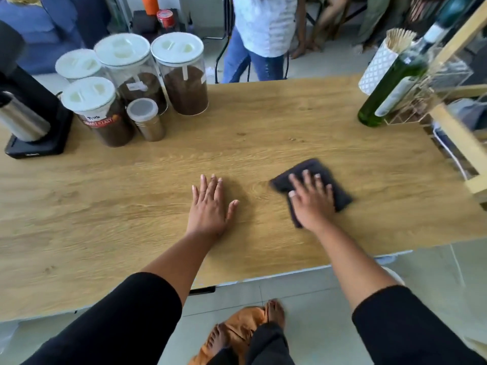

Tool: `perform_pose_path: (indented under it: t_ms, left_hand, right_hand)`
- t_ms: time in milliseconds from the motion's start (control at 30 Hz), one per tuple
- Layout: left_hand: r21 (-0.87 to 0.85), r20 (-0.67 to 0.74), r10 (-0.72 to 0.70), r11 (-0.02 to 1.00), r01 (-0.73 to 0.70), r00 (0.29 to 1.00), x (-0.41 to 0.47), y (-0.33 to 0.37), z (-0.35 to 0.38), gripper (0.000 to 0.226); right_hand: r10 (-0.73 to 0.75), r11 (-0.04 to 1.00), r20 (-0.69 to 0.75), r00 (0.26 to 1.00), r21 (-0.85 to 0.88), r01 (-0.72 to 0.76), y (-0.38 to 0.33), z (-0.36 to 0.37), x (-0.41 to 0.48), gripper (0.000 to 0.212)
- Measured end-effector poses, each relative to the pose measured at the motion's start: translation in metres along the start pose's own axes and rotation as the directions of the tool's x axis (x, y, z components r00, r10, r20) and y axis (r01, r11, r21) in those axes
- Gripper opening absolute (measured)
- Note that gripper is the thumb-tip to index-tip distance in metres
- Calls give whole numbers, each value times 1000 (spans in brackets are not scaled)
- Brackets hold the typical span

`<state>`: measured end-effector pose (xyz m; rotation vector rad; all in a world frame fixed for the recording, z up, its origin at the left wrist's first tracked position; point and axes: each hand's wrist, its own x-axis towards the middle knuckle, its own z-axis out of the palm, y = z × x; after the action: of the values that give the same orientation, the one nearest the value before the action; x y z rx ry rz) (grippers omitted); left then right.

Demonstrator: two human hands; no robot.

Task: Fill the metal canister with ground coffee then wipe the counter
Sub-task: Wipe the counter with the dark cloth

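My right hand (312, 200) lies flat with spread fingers on a dark folded cloth (322, 171), pressing it onto the wooden counter (263, 122) right of centre. My left hand (209, 204) rests palm down on the bare counter, fingers apart, holding nothing. The small metal canister (149, 122) stands upright at the back left with its lid on, among the coffee jars. The cloth and my right hand look blurred.
Several glass jars of ground coffee with white lids (181, 75) cluster at the back left beside a black machine (31, 111). A green bottle (390, 85), a white holder of sticks (379, 67) and a wooden rack (458, 127) stand at the right. A person (263, 35) stands behind the counter.
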<state>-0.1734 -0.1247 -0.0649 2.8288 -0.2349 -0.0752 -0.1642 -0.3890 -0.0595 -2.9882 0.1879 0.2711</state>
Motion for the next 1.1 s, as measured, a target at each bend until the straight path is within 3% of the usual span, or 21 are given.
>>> perform_pose_path:
  t_ms: [100,233,300,400,467,533,600,700,833,900,967,1033,1100]
  left_hand:
    - [6,3,2,1000,-2,1000,31,11,-1,76]
    - [-16,-14,-57,998,57,998,70,14,-5,77]
    - [-18,-16,-89,996,88,996,85,12,-7,77]
    - [-21,-14,-131,991,131,991,99,5,-7,77]
    - [-22,-16,-157,987,156,988,106,1,-5,78]
    - [-47,-50,-184,982,181,982,112,1,0,81]
    - [-83,-87,-204,977,197,975,120,0,2,83]
    - [-91,-112,-220,973,211,969,140,-5,2,83]
    - [-85,-110,-241,969,232,964,156,-11,2,76]
    - [-74,-106,-243,969,236,964,155,-12,4,73]
    - [-79,-103,-244,968,236,964,157,-12,6,71]
    - [-70,-104,-251,967,245,962,158,-12,5,71]
    - [-59,-102,-254,967,249,962,160,-11,4,71]
  right_hand:
    - [-403,914,68,913,-18,405,-21,12,-45,52]
    - [-552,833,83,830,11,553,40,14,-86,52]
    - [-479,877,42,877,-23,480,81,3,-73,52]
    - [-83,996,-18,996,8,83,127,-16,-18,59]
    - [195,981,-34,980,24,-194,134,-27,31,64]
    - [286,958,-14,958,10,-286,117,-34,79,65]
    - [218,976,14,976,-11,-217,80,-36,117,65]
    - [-36,999,39,999,-37,37,8,-28,145,63]
    - [-466,881,109,878,-31,471,-35,-20,151,60]
    - [-521,851,87,849,-26,525,-14,-28,177,56]
    - [-393,919,7,920,-32,393,23,-42,221,53]
    - [-120,993,-43,992,1,120,61,-59,270,54]
    - [130,990,-41,991,54,-128,86,-74,311,55]
